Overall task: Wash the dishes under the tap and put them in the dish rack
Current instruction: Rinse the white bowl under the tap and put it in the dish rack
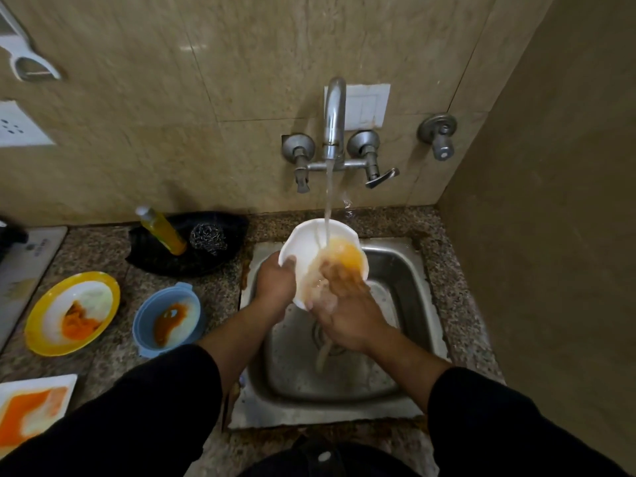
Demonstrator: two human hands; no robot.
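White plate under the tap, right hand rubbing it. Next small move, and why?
Probably slide the right hand up the white plate to rub the orange patch beside the stream. That residue still tints the far side of the plate, while the left hand already grips the rim and tilts it over the sink, so the runoff drains.

- Left of the sink (409,270), the square plate (31,404) is cut off by the picture's left edge.
- The white holder (24,56) on the wall, far left of the sink, is cut too.
- The socket (17,127) below it is cut as well.
- Over the sink, the right hand (344,311) hides part of the bowl (309,242); running water blurs its fingers (330,273).
- The sink's drain (318,333) is mostly hidden by that hand.
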